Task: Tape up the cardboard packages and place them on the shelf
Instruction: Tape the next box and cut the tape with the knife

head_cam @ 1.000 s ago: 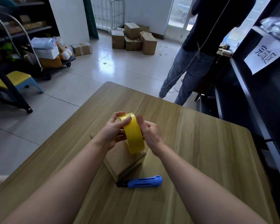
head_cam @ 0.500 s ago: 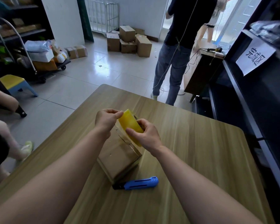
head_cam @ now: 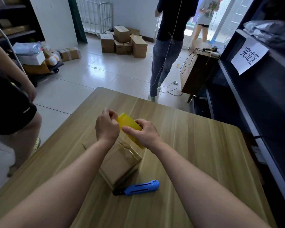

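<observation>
Yellow tape roll [head_cam: 127,121] gripped by right hand [head_cam: 146,136], end pinched by left hand [head_cam: 106,127]: draw taut, align along cardboard box [head_cam: 120,160] seam.

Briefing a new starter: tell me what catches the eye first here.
The yellow tape roll stands out, held by the left hand and right hand above the cardboard box. Next come the blue knife beside the box and the white sign on the dark shelf at right.
</observation>
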Demonstrator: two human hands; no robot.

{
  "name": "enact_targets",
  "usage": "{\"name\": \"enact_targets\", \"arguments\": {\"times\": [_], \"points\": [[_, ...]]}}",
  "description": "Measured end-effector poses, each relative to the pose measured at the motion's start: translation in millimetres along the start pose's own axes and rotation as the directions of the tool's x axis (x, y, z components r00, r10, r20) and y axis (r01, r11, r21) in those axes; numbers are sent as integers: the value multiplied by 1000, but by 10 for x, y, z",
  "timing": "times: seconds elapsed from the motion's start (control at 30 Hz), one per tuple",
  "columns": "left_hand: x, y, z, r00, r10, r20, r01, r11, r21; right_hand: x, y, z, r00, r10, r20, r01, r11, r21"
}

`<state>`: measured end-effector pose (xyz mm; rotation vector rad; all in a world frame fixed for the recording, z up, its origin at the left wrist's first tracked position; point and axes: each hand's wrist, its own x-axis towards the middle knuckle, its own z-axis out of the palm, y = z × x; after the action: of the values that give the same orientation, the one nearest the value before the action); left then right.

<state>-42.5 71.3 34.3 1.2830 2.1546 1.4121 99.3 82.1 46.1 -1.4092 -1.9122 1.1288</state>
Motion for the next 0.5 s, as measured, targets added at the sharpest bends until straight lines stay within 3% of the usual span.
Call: {"name": "enact_targets", "arguments": {"times": [0.2,0.3,0.5], "points": [[4,-14,-18,998,17,-60,-23,995,-102,74,-160,-16,997,69,17,-67,995,-78],[58,70,-14,999,26,-22,-30,984,-173,133,-153,-41,982,184,-37,-187,976,-109],[192,12,64,969,-245,21,239,919,-313,161,-192,-142,961,275,-37,-278,954,-114]]}}
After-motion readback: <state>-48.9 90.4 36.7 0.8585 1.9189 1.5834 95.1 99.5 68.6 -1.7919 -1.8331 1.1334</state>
